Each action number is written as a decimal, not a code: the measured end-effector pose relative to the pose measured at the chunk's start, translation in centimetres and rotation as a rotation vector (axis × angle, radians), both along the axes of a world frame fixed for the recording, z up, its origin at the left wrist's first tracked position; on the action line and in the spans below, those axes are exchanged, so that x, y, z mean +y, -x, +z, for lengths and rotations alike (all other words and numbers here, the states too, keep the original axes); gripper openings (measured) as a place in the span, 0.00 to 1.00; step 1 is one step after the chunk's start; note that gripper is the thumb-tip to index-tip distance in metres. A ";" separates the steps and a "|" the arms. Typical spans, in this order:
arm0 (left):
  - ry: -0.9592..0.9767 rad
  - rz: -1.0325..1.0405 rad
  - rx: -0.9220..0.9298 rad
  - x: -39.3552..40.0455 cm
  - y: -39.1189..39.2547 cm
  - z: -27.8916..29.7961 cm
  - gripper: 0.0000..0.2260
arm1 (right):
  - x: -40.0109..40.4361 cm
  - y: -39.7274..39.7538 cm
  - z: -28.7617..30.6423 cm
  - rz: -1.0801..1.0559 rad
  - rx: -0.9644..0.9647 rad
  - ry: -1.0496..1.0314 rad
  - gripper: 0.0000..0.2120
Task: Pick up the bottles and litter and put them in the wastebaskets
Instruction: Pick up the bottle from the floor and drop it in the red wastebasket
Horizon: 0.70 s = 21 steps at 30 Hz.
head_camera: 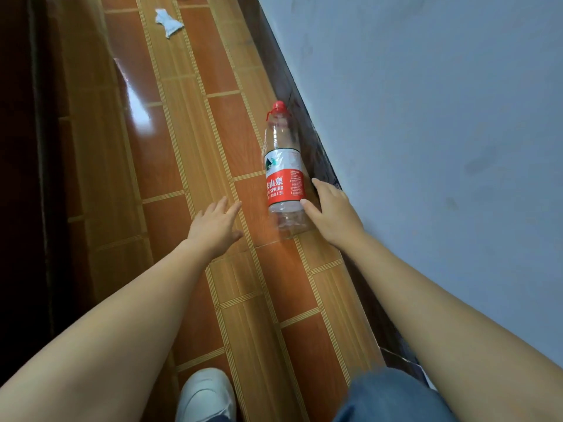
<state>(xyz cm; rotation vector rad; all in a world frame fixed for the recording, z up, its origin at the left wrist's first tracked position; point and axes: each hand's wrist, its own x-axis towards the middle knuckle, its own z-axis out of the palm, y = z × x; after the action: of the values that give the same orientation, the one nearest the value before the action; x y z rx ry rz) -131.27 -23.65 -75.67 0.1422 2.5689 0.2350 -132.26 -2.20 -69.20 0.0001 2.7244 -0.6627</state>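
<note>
An empty clear plastic bottle (283,169) with a red cap and a red-and-white label lies on the tiled floor along the dark skirting of the wall. My right hand (333,213) reaches its lower end, thumb touching the bottle near the base and fingers spread on the wall side, not closed around it. My left hand (214,228) hovers open over the floor, a short way left of the bottle and apart from it. A crumpled white piece of litter (168,22) lies far up the floor. No wastebasket is in view.
A grey-blue wall (426,147) runs along the right. Dark wooden furniture or a door (21,178) borders the left. The floor strip between them is orange-brown tile. My white shoe (205,395) and denim-clad knee (393,397) are at the bottom.
</note>
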 end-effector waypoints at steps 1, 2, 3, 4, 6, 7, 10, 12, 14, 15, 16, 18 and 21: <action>0.021 -0.018 -0.033 0.2 0.1 -0.9 0.33 | 0.0 0.3 -0.8 -0.010 -0.014 0.003 0.27; 0.046 -0.035 -0.061 0.3 0.2 -1.7 0.33 | 0.0 0.6 -1.5 -0.027 -0.030 0.007 0.27; 0.072 -0.048 -0.083 0.3 0.2 -2.5 0.34 | 0.0 0.9 -2.2 -0.044 -0.048 0.016 0.28; 0.097 -0.052 -0.099 0.3 0.1 -3.2 0.34 | -0.1 1.2 -2.7 -0.062 -0.069 0.031 0.29; 0.133 -0.047 -0.119 0.0 0.0 -4.4 0.35 | -0.5 1.9 -3.7 -0.094 -0.107 0.074 0.30; 0.145 -0.049 -0.126 -0.2 -0.1 -4.9 0.35 | -0.7 2.3 -4.1 -0.114 -0.122 0.096 0.30; 0.174 -0.075 -0.131 -0.3 -0.3 -5.8 0.36 | -1.3 3.6 -5.0 -0.175 -0.159 0.158 0.31; 0.200 -0.085 -0.126 0.0 -0.3 -6.0 0.37 | -1.6 4.4 -5.6 -0.203 -0.162 0.190 0.31; 0.220 -0.094 -0.137 0.3 -0.3 -6.0 0.38 | -2.0 5.1 -6.2 -0.251 -0.183 0.221 0.33; 0.228 -0.097 -0.146 0.5 -0.3 -6.1 0.39 | -2.1 5.4 -6.5 -0.272 -0.198 0.229 0.34; 0.236 -0.101 -0.155 0.6 -0.3 -6.1 0.40 | -2.3 5.6 -6.8 -0.288 -0.214 0.228 0.36; 0.240 -0.106 -0.165 0.6 -0.3 -6.2 0.41 | -2.6 5.7 -7.3 -0.312 -0.238 0.215 0.40; 0.251 -0.120 -0.158 0.7 -0.2 -6.4 0.42 | -2.5 5.6 -8.0 -0.344 -0.256 0.220 0.43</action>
<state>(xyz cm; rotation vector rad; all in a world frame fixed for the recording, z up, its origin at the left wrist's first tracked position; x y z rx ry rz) -131.10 -23.00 -82.06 0.1755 2.3980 -0.1171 -137.82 -4.72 -77.16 0.4765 2.4114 -0.9805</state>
